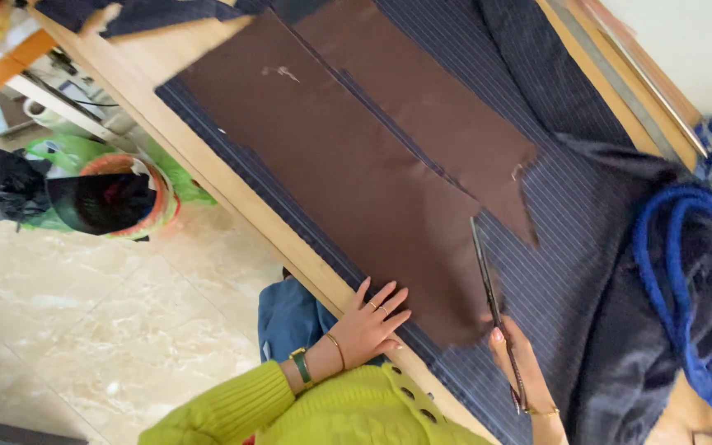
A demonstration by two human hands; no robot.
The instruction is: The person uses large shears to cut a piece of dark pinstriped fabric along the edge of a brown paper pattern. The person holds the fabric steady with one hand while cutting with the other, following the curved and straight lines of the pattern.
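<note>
The scissors (488, 284) lie along the right edge of the near brown pattern piece (348, 181), blades pointing away from the person, over the striped navy cloth (570, 247) on the wooden table (208, 165). The right hand (517, 358) is closed around their handles. The left hand (370, 325) lies flat, fingers spread, on the pattern's near corner at the table edge. A second brown piece (430, 107) lies just beyond. A blue cord (677, 272) sits at right; a basket (117, 198) stands on the floor
</note>
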